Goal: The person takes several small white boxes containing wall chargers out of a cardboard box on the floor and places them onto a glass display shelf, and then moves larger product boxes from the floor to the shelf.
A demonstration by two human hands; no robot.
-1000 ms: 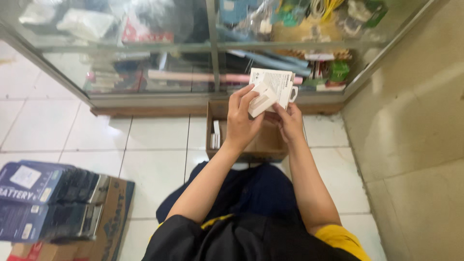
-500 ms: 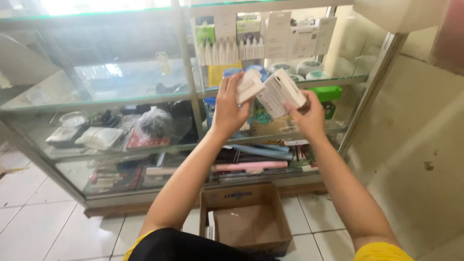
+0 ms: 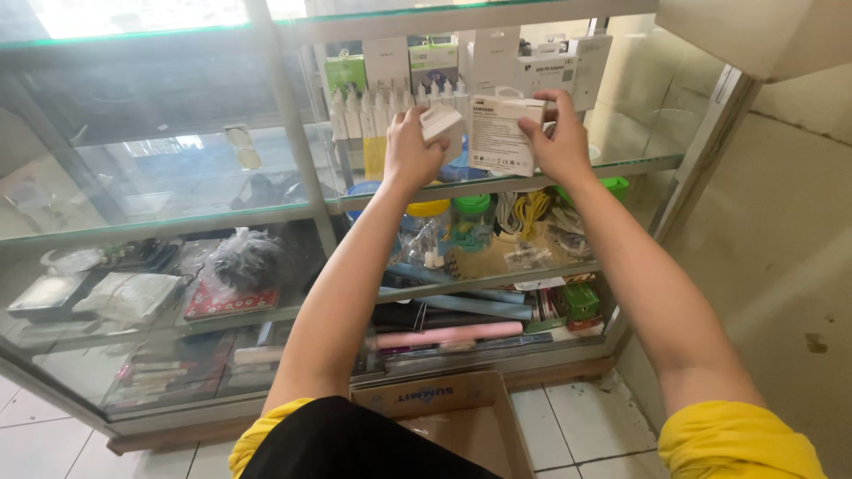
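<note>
Both my arms reach up into the top shelf of a glass display cabinet (image 3: 293,168). My left hand (image 3: 410,153) grips a small white box (image 3: 442,124). My right hand (image 3: 557,140) holds a larger white box (image 3: 502,135) with printed text on its face. The two boxes sit side by side, almost touching, at the level of the upper glass shelf (image 3: 497,184). Behind them stand rows of white packaged items (image 3: 390,106) and more white boxes (image 3: 568,66).
Lower shelves hold jars with coloured lids (image 3: 472,217), coiled cables (image 3: 524,213), a black plastic bag (image 3: 241,257) and a pink roll (image 3: 448,335). An open cardboard box (image 3: 444,417) sits on the white tiled floor below. A beige wall (image 3: 781,266) stands at the right.
My view tilted up from the floor box to the cabinet. Both hands rose with the white boxes from near the bottom shelf to the top shelf.
</note>
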